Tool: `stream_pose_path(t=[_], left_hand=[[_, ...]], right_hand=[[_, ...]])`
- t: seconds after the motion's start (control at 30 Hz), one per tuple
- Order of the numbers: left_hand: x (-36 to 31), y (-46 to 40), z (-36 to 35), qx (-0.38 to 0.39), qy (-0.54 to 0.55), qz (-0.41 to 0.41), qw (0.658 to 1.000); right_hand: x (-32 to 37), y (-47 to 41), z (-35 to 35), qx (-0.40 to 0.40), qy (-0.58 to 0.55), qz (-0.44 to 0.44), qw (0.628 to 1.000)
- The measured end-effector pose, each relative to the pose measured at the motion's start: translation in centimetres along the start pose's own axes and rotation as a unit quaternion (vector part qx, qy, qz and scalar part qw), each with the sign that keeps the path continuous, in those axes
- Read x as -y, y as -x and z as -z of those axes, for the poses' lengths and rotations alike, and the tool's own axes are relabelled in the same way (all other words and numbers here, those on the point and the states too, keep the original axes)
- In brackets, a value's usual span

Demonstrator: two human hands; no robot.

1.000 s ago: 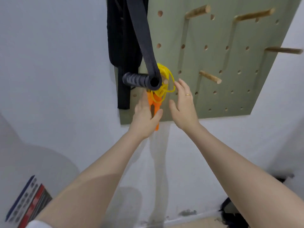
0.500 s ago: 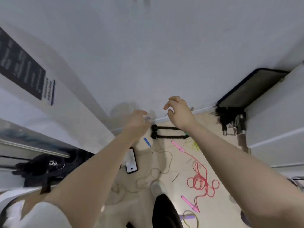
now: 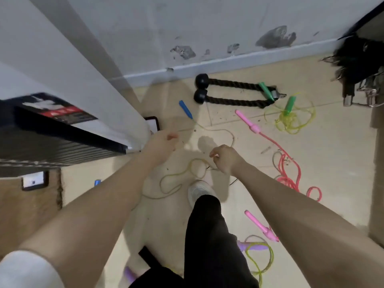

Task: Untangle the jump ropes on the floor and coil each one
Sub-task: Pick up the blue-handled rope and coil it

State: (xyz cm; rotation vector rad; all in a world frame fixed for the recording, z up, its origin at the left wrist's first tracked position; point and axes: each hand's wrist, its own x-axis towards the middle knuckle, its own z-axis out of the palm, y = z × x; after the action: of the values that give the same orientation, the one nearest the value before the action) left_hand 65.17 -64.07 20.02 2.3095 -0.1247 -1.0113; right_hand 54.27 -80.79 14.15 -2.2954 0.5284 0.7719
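Several jump ropes lie loose on the beige floor. A blue-handled rope (image 3: 185,109) trails a pale cord in loops under my arms. A pink rope (image 3: 289,172) with pink handles sprawls to the right. A green-handled rope (image 3: 289,119) with yellow cord sits bunched at the back right. A purple-handled rope (image 3: 258,253) with green cord lies near my leg. My left hand (image 3: 161,145) and my right hand (image 3: 225,157) hang above the floor with fingers loosely curled, holding nothing.
A thick black rope with ball ends (image 3: 232,92) lies along the wall. A phone (image 3: 152,124) rests on the floor by a dark-edged white box (image 3: 68,125) at the left. Black straps and metal clips (image 3: 361,69) are heaped at the back right. My shoe (image 3: 199,191) stands on the floor.
My view has swung down from the pegboard, where an orange-handled rope hung, to the floor. Both hands have come away from the wall and dropped over the loose ropes.
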Motion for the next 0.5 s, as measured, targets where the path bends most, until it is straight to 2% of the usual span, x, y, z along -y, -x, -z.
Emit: stream_pose_path(t=[0.13, 0.2, 0.33, 0.4, 0.43, 0.5], left_hand=[[7.4, -4.5, -3.9, -0.005, 0.029, 0.041, 0.999], [9.8, -6.2, -5.1, -0.013, 0.03, 0.036, 0.999], [13.0, -8.7, -6.8, -0.015, 0.025, 0.012, 0.999], [14.2, -9.4, -7.4, -0.018, 0.029, 0.001, 0.999], [14.8, -9.6, -7.7, -0.018, 0.034, 0.002, 0.999], [15.7, -9.8, -8.3, -0.014, 0.045, 0.006, 0.999]], right_hand=[[-3.6, -6.1, -7.8, 0.059, 0.11, 0.0, 0.992], [-4.5, -8.5, -9.8, 0.059, 0.143, -0.02, 0.988], [-6.0, -12.2, -13.1, -0.012, 0.177, -0.077, 0.981], [-6.5, -13.4, -14.8, -0.129, 0.214, -0.038, 0.968], [-6.6, -13.7, -15.5, -0.149, 0.232, -0.018, 0.961], [-6.9, -14.2, -16.3, -0.126, 0.217, -0.003, 0.968]])
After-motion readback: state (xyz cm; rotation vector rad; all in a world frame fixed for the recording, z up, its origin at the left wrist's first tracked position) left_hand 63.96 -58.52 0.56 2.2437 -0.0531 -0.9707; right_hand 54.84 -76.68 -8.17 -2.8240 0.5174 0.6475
